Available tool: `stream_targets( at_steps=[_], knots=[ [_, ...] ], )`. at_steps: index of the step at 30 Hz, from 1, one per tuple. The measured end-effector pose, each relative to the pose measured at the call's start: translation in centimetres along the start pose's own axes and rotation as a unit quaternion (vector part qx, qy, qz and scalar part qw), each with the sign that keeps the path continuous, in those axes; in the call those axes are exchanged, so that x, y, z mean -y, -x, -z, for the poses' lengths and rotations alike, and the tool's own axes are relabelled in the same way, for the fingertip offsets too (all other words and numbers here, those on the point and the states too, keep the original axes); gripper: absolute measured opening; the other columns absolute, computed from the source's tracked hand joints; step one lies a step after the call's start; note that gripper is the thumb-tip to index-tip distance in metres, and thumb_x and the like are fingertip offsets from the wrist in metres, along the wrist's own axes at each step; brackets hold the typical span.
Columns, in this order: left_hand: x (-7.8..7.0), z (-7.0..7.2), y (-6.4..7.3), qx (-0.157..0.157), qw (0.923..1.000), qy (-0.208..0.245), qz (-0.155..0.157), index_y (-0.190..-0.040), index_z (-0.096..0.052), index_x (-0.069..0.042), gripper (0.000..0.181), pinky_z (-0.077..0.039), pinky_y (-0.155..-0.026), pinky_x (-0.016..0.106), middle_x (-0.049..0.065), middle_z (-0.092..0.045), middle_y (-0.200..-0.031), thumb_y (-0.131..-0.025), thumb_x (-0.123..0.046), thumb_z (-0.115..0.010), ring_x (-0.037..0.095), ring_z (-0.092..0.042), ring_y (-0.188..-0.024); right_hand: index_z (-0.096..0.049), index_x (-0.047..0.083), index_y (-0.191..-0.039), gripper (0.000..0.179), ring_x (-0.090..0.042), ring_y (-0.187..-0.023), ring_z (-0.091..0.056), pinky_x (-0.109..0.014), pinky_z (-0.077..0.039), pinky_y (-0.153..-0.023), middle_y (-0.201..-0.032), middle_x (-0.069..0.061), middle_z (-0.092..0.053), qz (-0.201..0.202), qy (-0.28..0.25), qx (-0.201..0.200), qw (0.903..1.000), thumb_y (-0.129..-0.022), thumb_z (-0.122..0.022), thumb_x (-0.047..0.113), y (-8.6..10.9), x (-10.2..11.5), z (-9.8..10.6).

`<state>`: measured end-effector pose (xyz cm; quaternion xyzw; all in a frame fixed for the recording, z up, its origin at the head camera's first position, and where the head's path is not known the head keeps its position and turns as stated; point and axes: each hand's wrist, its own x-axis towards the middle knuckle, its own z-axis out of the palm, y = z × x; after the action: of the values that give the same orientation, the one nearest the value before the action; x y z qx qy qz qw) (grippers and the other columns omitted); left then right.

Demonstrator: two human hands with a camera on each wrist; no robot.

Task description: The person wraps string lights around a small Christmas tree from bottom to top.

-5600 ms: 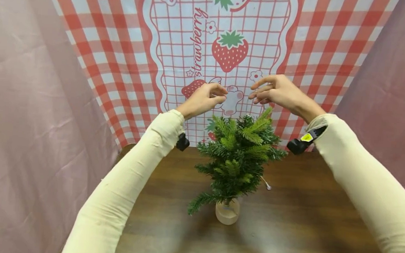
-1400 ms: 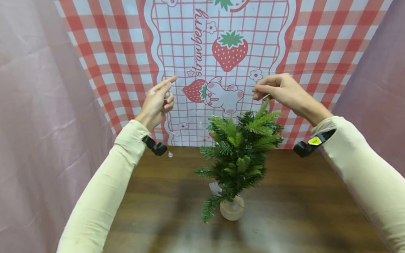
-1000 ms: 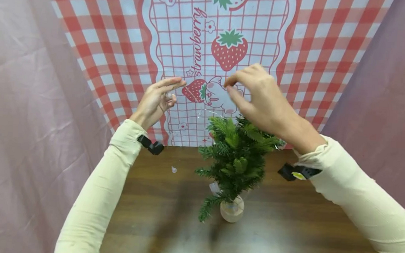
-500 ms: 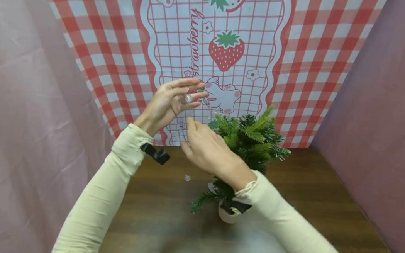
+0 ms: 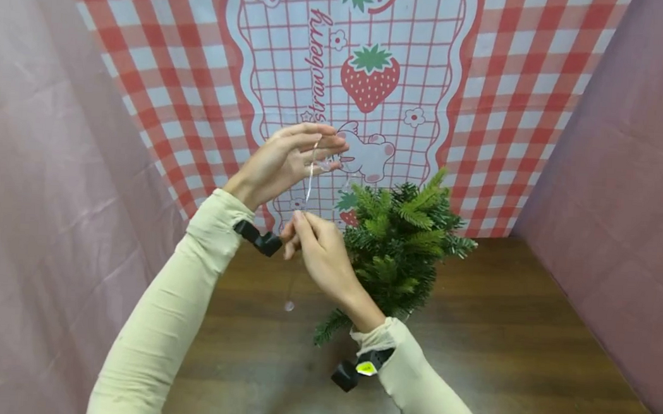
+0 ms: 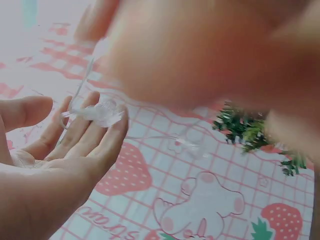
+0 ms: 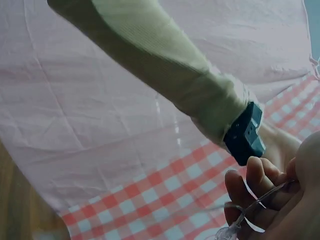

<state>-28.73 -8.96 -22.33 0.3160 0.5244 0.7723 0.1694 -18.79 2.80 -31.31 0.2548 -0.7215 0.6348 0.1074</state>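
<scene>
My left hand (image 5: 289, 160) is raised left of the small artificial Christmas tree (image 5: 409, 237), palm up with fingers extended. A clear string light (image 5: 310, 179) runs down from its fingers. In the left wrist view, one transparent bulb (image 6: 106, 114) lies against those fingers, and the wire leads on to another bulb (image 6: 194, 146). Just below, my right hand (image 5: 325, 254) pinches the wire between thumb and fingers, in front of the tree's left side. One bulb (image 5: 289, 306) dangles beneath it. The right wrist view shows a bulb (image 7: 227, 233) beside the curled fingers. My right sleeve hides the tree's base.
The brown wooden table (image 5: 505, 344) extends under and around the tree. A red-and-white strawberry-print cloth (image 5: 420, 67) hangs behind it. Pink curtains (image 5: 69, 216) close off both sides. Black wrist cameras (image 5: 345, 375) stick out from both cuffs.
My right hand has left the treetop, swung left and down past the tree, and now pinches the wire below my left hand. The left hand has moved slightly right, its fingers straighter.
</scene>
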Motion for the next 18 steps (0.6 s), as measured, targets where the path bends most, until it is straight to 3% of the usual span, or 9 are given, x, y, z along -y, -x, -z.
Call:
stream_targets(
  at_steps=[5,11,15,18],
  knots=[
    [1.8,0.8,-1.3,-0.024,0.9997,-0.001,0.005,-0.125,-0.054,0.004,0.025,-0.032,-0.116,0.051,0.026,-0.047,-0.143,-0.106,-0.006,-0.040,0.034,-0.041,-0.138,-0.064,-0.001,-0.091,0.043,-0.033,-0.057,-0.062,-0.033,-0.054,-0.058,-0.064,-0.017,-0.062,-0.018,-0.005,-0.010,0.9998,-0.110,-0.037,0.027,1.5,-0.9,1.2],
    [4.5,2.3,-2.5,-0.067,0.9968,-0.043,-0.007,-0.124,-0.055,0.000,0.025,-0.031,-0.116,0.047,0.019,-0.045,-0.147,-0.105,-0.010,-0.042,0.024,-0.043,-0.138,-0.061,-0.001,-0.094,0.041,-0.025,-0.044,-0.051,-0.036,-0.049,-0.044,-0.057,-0.013,-0.050,-0.035,-0.045,-0.023,0.9981,-0.110,-0.036,0.028,2.6,-2.0,2.5],
    [5.8,2.3,-3.2,-0.051,0.9966,-0.062,-0.017,-0.122,-0.061,-0.007,0.029,-0.024,-0.119,0.049,0.010,-0.050,-0.147,-0.106,-0.019,-0.040,0.019,-0.041,-0.140,-0.060,0.000,-0.098,0.037,-0.022,-0.043,-0.048,-0.031,-0.045,-0.040,-0.058,-0.011,-0.047,-0.042,-0.071,-0.022,0.9964,-0.110,-0.037,0.026,3.2,-1.4,2.7],
    [5.9,2.2,-3.7,-0.026,0.9980,-0.043,-0.039,-0.113,-0.067,-0.009,0.034,-0.020,-0.121,0.050,0.008,-0.055,-0.143,-0.107,-0.022,-0.037,0.021,-0.041,-0.141,-0.062,0.001,-0.102,0.037,-0.023,-0.044,-0.050,-0.034,-0.048,-0.041,-0.059,-0.012,-0.049,-0.039,-0.077,-0.009,0.9962,-0.110,-0.037,0.028,3.5,-0.7,2.6]
  ],
)
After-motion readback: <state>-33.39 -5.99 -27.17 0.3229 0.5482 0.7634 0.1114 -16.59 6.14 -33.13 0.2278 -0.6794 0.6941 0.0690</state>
